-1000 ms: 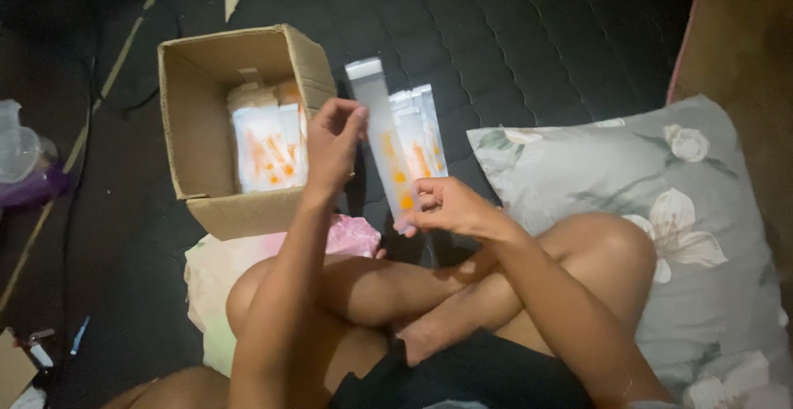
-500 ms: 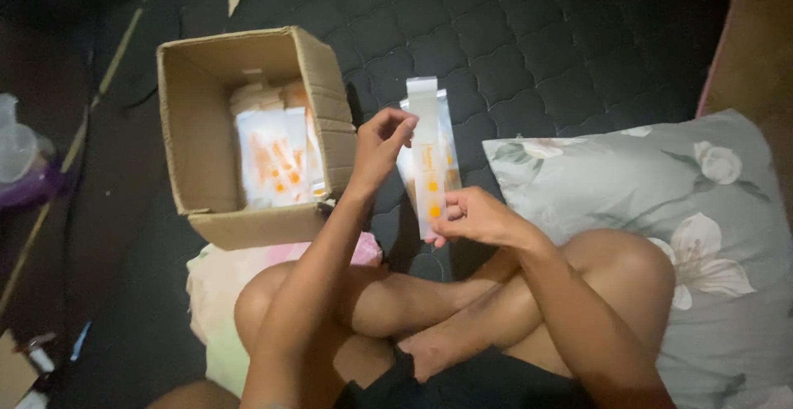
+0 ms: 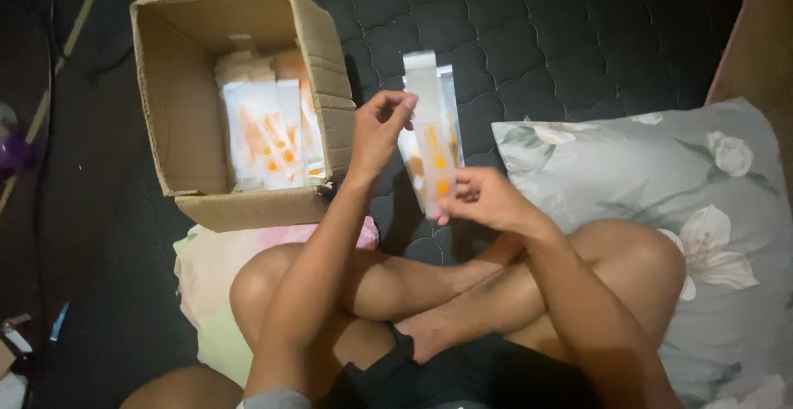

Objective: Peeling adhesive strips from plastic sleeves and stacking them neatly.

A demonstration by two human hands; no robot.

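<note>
A dark quilted mattress [image 3: 578, 37] carries a floral pillow [image 3: 661, 178] at 3 o'clock and a cardboard box [image 3: 322, 87] (packets inside) at 10 o'clock. The left hand [image 3: 378, 132] and right hand [image 3: 483, 198] each pinch the white-and-orange packet [image 3: 429, 128], upright at 12 o'clock.

A grey flowered pillow [image 3: 628, 178] lies on the dark quilted mat [image 3: 529, 37], with pink cloth [image 3: 215, 260] nearby.

My right hand [image 3: 483, 198] covered the lower end of the clear packet [image 3: 431, 132], whose orange print was too blurred to read. The cardboard box [image 3: 318, 62] hid its lowest packets, and the flowered pillow [image 3: 661, 169] ran past the right edge.
</note>
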